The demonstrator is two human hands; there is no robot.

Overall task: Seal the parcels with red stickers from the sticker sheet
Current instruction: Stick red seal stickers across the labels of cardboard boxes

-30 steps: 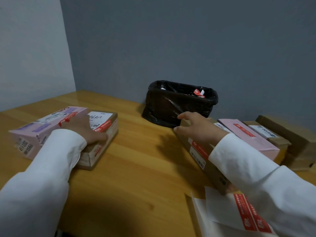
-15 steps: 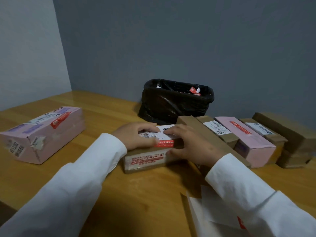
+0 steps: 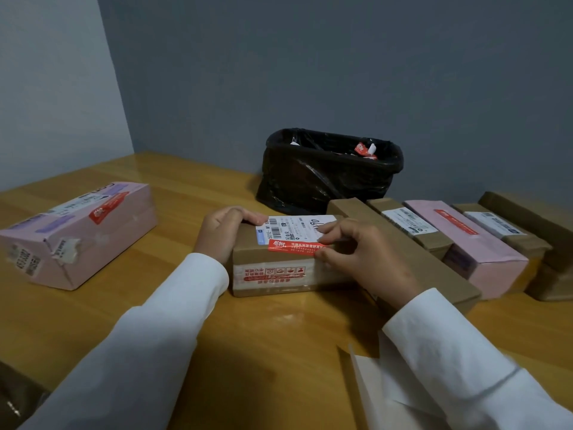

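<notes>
At table centre, my left hand (image 3: 224, 232) grips the brown parcel's (image 3: 279, 262) left end; my right hand (image 3: 359, 256) curls over its right end, fingertips on the red sticker (image 3: 293, 246). Sheet (image 3: 381, 395) lies near right.

Wooden table (image 3: 273, 352) with parcels (image 3: 77, 231), bin bag (image 3: 325, 178), paper sheets (image 3: 372, 392).

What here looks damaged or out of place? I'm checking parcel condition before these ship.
The pink parcel on the left has a torn, crumpled near corner with a peeling label. Its red sticker sits at a slant. The brown parcel between the left hand and right hand looks intact, its red sticker lying straight.
</notes>
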